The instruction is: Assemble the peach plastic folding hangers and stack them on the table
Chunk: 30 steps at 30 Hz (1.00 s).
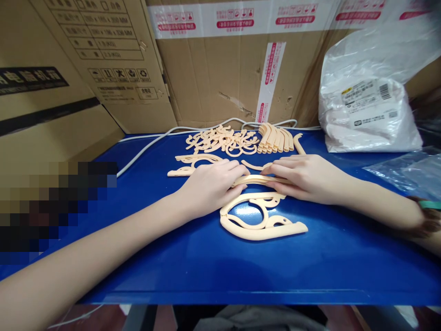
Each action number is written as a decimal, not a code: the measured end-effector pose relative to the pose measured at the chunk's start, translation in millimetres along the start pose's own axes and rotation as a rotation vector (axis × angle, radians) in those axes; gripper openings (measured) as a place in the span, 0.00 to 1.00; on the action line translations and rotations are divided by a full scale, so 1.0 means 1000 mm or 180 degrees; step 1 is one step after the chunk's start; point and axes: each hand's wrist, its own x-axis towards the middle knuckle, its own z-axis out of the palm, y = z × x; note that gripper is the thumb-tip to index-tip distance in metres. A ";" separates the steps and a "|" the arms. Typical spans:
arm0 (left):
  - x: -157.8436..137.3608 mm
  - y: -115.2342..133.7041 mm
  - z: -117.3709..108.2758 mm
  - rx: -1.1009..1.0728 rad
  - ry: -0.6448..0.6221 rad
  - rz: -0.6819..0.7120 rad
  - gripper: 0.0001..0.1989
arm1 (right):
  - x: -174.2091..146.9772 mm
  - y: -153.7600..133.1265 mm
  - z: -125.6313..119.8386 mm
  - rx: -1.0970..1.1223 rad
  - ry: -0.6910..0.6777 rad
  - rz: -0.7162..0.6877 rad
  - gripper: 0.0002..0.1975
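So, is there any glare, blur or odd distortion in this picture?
Head view: glare whitens the blue tabletop inside the nearest cream hanger; head view: the fingers look fairly clear, but small print on the white bag is too soft to read; head view: coarse squares hide part of the left side.

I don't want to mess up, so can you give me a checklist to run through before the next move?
1. Left grip on the long cream piece: ok.
2. Right grip on its other end: ok.
3. Ends of that piece joined properly: cannot tell, they are covered.
4. Looped cream frame lying on the blue table: ok.
5. Curved stack with none loose: not ok, a single piece lies beside it.
6. White cable away from both grips: ok.
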 end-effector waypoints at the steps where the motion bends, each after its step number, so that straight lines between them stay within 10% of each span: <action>1: 0.000 0.000 0.000 0.0037 -0.0012 -0.0002 0.11 | 0.000 0.000 0.000 -0.0008 0.0010 0.0016 0.18; 30: 0.000 0.001 -0.002 0.0015 -0.0134 -0.0042 0.12 | 0.001 0.000 0.001 0.0040 0.0089 0.0157 0.16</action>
